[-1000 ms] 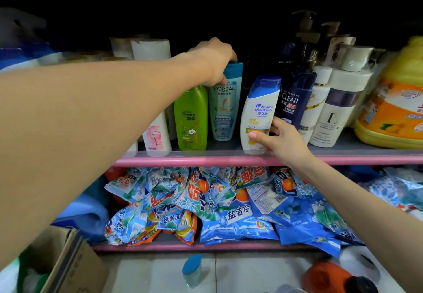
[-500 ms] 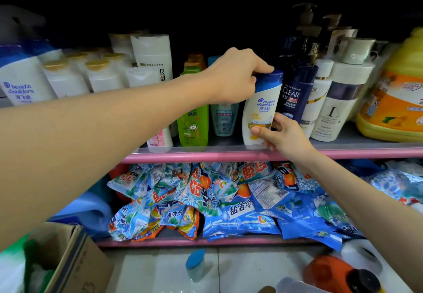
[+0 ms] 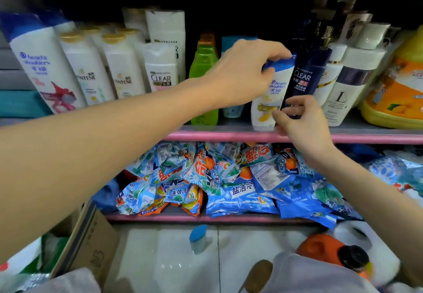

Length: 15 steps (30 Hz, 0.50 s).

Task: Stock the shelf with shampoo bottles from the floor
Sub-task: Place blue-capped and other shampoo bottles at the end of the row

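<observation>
Though gripped, "head & shoulders" bottle [image 3: 271, 91]

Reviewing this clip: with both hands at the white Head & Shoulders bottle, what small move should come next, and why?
Probably nudge the Head & Shoulders bottle back. It stands at the pink shelf edge; the left hand grips its cap and the right hand touches its base.

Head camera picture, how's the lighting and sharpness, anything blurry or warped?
Head view: the back of the shelf falls into near-black shadow; wide-angle distortion leans the edge bottles outward; the left hand and right hand look slightly soft; the floor tiles show glare.
</observation>
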{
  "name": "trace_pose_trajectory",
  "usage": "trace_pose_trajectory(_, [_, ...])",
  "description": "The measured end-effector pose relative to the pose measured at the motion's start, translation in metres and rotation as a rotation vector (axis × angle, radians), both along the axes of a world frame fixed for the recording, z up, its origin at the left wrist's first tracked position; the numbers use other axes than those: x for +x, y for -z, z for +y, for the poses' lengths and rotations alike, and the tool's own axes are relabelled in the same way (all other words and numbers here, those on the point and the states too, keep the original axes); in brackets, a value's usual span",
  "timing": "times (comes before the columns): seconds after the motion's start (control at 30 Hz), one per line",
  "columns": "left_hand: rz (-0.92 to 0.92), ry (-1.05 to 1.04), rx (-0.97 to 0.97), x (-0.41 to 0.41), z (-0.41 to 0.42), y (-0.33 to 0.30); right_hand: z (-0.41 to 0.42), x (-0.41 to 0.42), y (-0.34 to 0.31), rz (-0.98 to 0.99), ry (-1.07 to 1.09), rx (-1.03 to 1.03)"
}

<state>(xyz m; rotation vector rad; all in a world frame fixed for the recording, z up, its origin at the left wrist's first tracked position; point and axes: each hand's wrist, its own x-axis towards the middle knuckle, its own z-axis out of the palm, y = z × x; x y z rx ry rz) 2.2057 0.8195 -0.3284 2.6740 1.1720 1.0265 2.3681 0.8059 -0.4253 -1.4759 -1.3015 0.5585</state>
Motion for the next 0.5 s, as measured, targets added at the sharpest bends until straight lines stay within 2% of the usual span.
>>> trace_pose_trajectory(0.17, [-0.087,0.081,-0.205,-0.039,-0.043,0.053,-0.037,-0.040,0.036,-0.012,-0.149,-0.167])
trace_pose_trajectory(0.3, [-0.116,-0.070,-0.455,-0.079,-0.060,0.142,-0.043,-0.078,0.099,-0.107,-0.286,-0.402])
trace_pose_trajectory(0.5, [-0.050,-0.315,-0.839,-0.114,-0.064,0.286,-0.043,-0.103,0.203,-0.355,-0.420,-0.623])
